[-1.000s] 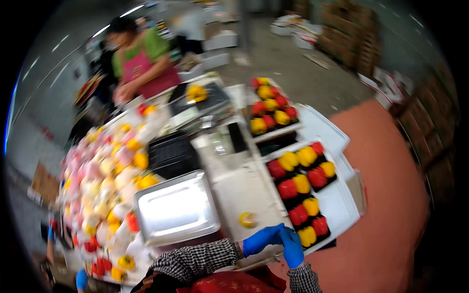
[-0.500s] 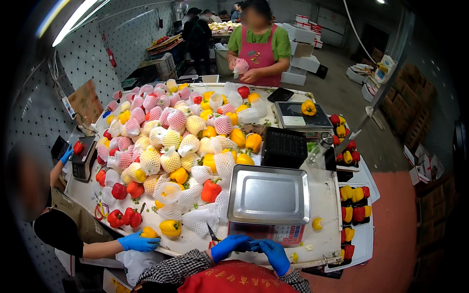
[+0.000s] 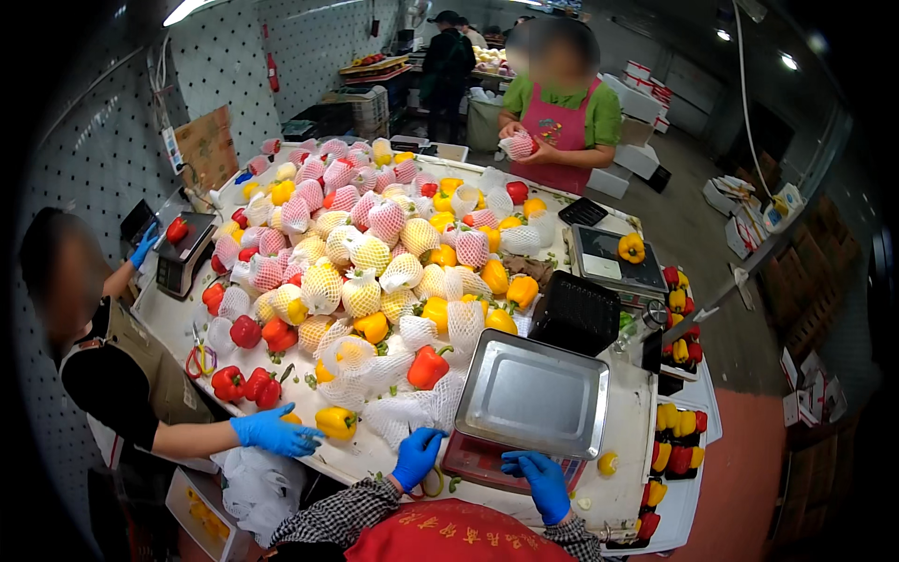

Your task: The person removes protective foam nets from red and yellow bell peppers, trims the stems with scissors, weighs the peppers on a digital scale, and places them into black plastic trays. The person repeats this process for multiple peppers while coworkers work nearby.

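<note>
My left hand [image 3: 417,459], in a blue glove, has its fingers curled at the table's front, beside scissor handles [image 3: 431,482]; what is under the fingers is hidden. My right hand [image 3: 538,480], also gloved, is loosely bent with nothing visible in it, over the front of a red scale [image 3: 485,461] topped by a metal tray [image 3: 530,384]. Left of these lie a yellow pepper [image 3: 335,423], loose foam nets [image 3: 403,417], a red pepper [image 3: 428,367] and a large heap of netted peppers [image 3: 370,254].
A co-worker [image 3: 131,375] at left reaches a gloved hand [image 3: 276,431] onto the table. Another person [image 3: 557,122] across holds a netted pepper [image 3: 518,144]. At right are a black tray stack [image 3: 574,309], a bottle [image 3: 634,337], a pole [image 3: 730,272] and boxed peppers [image 3: 681,440].
My hands, together half a second ago, are now apart, the left moved left toward the scissors. The left co-worker's hand has shifted upward. The view has turned since one second ago.
</note>
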`<action>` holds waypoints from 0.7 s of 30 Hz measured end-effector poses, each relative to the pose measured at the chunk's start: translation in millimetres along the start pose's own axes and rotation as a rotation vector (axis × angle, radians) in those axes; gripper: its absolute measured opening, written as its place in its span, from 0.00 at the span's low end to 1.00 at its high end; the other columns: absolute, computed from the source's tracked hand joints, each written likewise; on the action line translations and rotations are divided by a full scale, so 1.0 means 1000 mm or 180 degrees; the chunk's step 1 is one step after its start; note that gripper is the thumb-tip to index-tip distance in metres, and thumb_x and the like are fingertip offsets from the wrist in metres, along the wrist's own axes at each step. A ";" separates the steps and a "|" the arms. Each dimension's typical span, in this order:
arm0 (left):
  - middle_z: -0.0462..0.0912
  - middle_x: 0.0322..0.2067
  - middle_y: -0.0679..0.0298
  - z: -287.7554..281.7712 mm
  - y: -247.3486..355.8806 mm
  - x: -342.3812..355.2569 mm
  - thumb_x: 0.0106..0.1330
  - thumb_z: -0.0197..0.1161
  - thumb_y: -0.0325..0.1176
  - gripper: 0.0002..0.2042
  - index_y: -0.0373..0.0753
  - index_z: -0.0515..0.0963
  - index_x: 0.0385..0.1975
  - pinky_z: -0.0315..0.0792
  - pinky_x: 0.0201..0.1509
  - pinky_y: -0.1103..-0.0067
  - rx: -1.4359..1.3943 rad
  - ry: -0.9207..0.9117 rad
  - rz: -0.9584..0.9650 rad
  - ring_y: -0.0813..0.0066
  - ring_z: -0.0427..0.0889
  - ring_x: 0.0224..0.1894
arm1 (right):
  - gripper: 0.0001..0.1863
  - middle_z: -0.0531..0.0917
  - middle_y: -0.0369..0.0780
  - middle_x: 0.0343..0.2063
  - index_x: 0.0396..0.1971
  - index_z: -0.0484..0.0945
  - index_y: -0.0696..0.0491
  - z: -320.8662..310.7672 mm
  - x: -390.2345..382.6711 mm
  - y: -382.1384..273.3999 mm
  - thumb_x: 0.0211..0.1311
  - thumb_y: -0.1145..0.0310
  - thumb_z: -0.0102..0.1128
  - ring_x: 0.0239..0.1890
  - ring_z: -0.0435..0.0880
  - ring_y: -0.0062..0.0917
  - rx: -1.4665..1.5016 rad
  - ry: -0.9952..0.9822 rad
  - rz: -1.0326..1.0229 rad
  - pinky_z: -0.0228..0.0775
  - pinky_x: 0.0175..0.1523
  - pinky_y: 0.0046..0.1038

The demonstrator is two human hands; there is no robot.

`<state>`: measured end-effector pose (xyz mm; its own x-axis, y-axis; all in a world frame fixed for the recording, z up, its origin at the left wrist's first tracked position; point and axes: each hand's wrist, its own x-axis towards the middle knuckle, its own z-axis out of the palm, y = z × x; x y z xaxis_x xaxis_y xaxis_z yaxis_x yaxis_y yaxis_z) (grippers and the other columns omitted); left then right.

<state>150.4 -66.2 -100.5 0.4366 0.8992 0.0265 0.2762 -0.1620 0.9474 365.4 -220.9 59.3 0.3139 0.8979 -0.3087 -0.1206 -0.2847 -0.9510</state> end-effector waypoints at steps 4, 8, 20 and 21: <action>0.80 0.46 0.53 -0.006 -0.003 0.008 0.65 0.64 0.31 0.13 0.40 0.81 0.49 0.74 0.53 0.68 0.1152 0.0463 0.0440 0.53 0.80 0.48 | 0.15 0.86 0.41 0.41 0.51 0.81 0.61 -0.013 0.009 0.005 0.76 0.68 0.50 0.44 0.84 0.22 0.0107 -0.0269 -0.0060 0.75 0.54 0.26; 0.79 0.49 0.52 -0.003 -0.017 0.001 0.61 0.65 0.33 0.19 0.43 0.79 0.53 0.72 0.56 0.63 0.1353 0.0337 0.0479 0.50 0.77 0.51 | 0.15 0.86 0.41 0.42 0.51 0.81 0.62 -0.025 0.017 0.019 0.76 0.68 0.50 0.43 0.85 0.23 0.0137 -0.0493 -0.0034 0.75 0.53 0.25; 0.78 0.51 0.51 -0.011 -0.024 0.004 0.62 0.63 0.33 0.20 0.43 0.78 0.56 0.71 0.59 0.63 0.1428 0.0001 0.0520 0.49 0.76 0.53 | 0.14 0.87 0.43 0.41 0.48 0.82 0.64 0.004 0.052 0.032 0.74 0.70 0.52 0.42 0.85 0.24 0.0294 -0.0855 -0.0208 0.76 0.51 0.25; 0.78 0.50 0.52 -0.013 -0.026 0.007 0.63 0.63 0.33 0.19 0.43 0.79 0.56 0.71 0.60 0.64 0.1360 -0.0035 0.0489 0.49 0.76 0.53 | 0.14 0.87 0.42 0.40 0.48 0.82 0.64 0.012 0.054 0.031 0.74 0.70 0.52 0.42 0.85 0.23 0.0313 -0.0863 -0.0177 0.76 0.51 0.25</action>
<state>135.1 -50.3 -121.1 0.5085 0.8477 0.1510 0.5350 -0.4485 0.7160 367.6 -177.9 13.2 0.0612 0.9719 -0.2272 -0.2051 -0.2105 -0.9558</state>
